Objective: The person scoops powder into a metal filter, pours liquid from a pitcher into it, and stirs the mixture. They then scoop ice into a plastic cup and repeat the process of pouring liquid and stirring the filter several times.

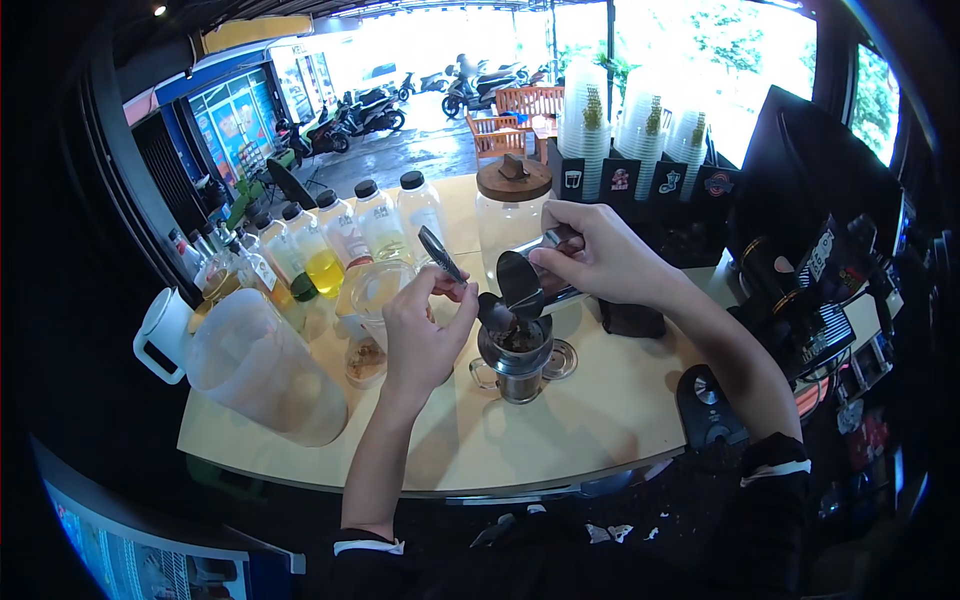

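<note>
My left hand (418, 318) pinches a metal spoon (440, 252), whose bowl hangs at the mouth of a metal drip coffee filter (518, 362). In my right hand (605, 250) is a small metal cup (520, 283), tilted toward the left over that filter. Dark ground coffee (520, 338) shows inside the filter. A clear glass mug (484, 374) appears to stand under it. Just to the right lies a round metal lid (563, 358). Behind my hands stands a large glass jar (510, 215) with a wooden lid.
Several black-capped bottles (375, 215) line the back left. A large translucent pitcher (260, 365) leans at the left, near a white jug (165, 330). A dark cloth (632, 318) and a black scale-like device (708, 400) lie at right. Stacked plastic cups (585, 125) stand behind.
</note>
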`<state>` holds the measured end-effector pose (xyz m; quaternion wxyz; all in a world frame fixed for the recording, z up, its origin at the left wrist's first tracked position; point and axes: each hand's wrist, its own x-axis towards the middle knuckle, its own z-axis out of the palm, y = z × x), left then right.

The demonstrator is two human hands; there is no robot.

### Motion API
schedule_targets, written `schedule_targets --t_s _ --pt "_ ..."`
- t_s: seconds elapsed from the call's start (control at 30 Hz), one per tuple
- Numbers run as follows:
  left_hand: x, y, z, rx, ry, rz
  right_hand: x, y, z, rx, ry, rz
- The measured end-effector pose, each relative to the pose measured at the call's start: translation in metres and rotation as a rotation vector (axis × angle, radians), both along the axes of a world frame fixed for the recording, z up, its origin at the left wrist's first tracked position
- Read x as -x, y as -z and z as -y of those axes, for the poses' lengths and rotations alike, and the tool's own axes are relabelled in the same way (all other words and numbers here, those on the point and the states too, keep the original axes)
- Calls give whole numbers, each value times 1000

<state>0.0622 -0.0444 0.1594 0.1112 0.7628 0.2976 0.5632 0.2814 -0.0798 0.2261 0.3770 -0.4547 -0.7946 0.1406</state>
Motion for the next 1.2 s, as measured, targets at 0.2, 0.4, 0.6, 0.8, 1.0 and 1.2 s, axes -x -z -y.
schedule_targets --t_s 0.2,0.4,0.6,0.8,1.0,1.2 --pt "-1 -1 1 21 15 -12 2 -3 3 -83 0 56" --pt "-2 -5 4 32 17 -5 3 -2 4 -127 2 83" --pt "-2 -4 4 20 20 -21 3 -4 5 -111 3 67" --pt "-1 -2 4 23 27 -9 0 -10 3 -132 48 114" --pt "1 2 1 40 31 -9 -3 -12 3 -126 76 125" --pt "6 14 -9 169 235 114 -9 -15 7 -96 93 27"
